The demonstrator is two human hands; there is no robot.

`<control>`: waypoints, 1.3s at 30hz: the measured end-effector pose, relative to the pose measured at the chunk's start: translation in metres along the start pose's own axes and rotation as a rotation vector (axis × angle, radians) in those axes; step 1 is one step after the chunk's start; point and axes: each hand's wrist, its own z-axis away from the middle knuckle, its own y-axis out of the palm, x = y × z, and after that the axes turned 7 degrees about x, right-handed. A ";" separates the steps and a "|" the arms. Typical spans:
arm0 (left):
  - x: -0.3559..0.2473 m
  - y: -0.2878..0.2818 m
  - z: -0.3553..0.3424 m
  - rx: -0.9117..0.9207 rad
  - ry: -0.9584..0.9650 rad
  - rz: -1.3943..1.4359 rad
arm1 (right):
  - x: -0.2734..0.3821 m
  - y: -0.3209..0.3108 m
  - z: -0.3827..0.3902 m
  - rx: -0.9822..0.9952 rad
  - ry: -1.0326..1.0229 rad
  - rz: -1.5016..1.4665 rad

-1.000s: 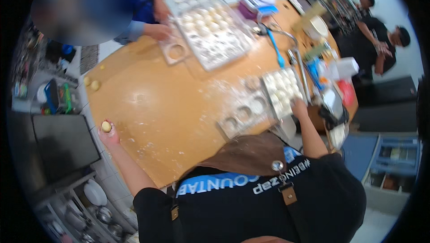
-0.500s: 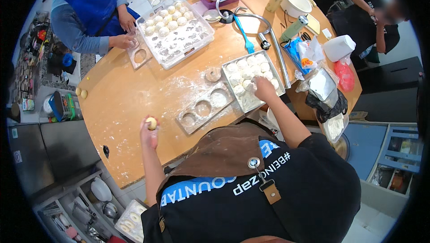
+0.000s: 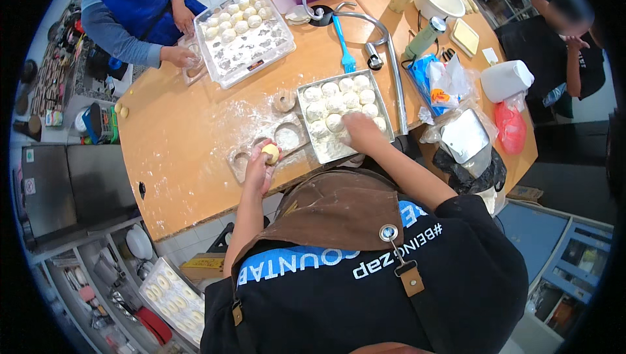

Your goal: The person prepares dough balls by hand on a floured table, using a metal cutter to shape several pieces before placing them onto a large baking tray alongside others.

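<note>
My left hand (image 3: 257, 170) is closed around a pale yellow dough ball (image 3: 270, 152) above the wooden board with round holes (image 3: 287, 135). To its right, a metal tray (image 3: 331, 152) holds rows of flour-dusted dough balls (image 3: 334, 104), with loose flour at its near end. My right hand (image 3: 362, 133) reaches down into that tray beside the nearer dough balls, its fingers bent together. Whatever the right fingertips may hold is hidden. A small round wooden piece with a hole (image 3: 284, 101) lies between the board and the tray on the floured table (image 3: 179, 158).
Across the table a co-worker's hand (image 3: 179, 56) rests at another holed board, beside a clear plastic box (image 3: 279, 51) of dough balls. A blue brush (image 3: 347, 62), a metal hook (image 3: 397, 87), a green bottle (image 3: 422, 40) and a white jug (image 3: 507, 81) stand or lie beyond the tray.
My left hand has carried the dough ball rightward, from bare table to over the holed board near the tray. My right hand remains in the tray, now by its nearer dough balls.
</note>
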 end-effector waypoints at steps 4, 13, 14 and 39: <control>0.005 0.001 0.013 -0.065 0.001 -0.019 | 0.003 0.022 -0.030 0.062 -0.122 -0.003; 0.016 -0.008 0.033 -0.168 0.041 -0.012 | 0.008 0.025 -0.032 0.183 -0.096 -0.012; 0.016 -0.008 0.034 -0.166 0.041 -0.016 | 0.010 0.022 -0.031 0.185 -0.098 -0.010; 0.017 -0.034 0.051 -0.158 0.059 0.000 | -0.015 0.028 -0.036 -0.069 -0.099 -0.057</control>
